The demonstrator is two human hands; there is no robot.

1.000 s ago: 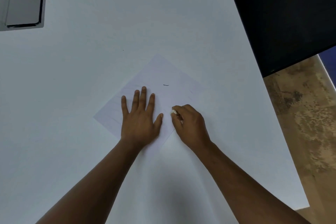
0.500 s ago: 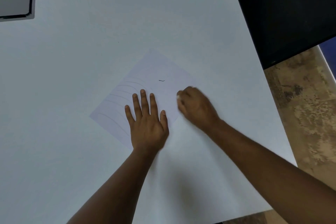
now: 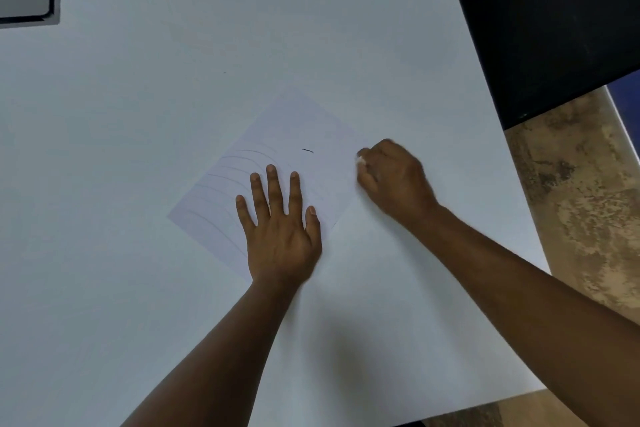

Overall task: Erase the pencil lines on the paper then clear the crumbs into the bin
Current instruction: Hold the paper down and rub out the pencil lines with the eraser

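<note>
Flat on the paper [image 3: 294,128] lies the left hand [image 3: 282,236], fingers straight and spread, covering the sheet's near corner. To its left, faint curved pencil lines [image 3: 221,191] run under the fingers. Beyond the fingertips sits one short dark mark [image 3: 307,150]. At the sheet's right edge the right hand [image 3: 391,177], blurred, pinches a small white eraser [image 3: 361,160], mostly hidden. I see no readable writing. A dark object [image 3: 554,17] is cut off at the right.

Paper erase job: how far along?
Partly done: the right half of the paper looks nearly clean. In hand: the left hand presses the sheet flat, the right hand pinches a white eraser. Left: the curved pencil lines, one dark crumb, and binning; no bin is in view.
</note>
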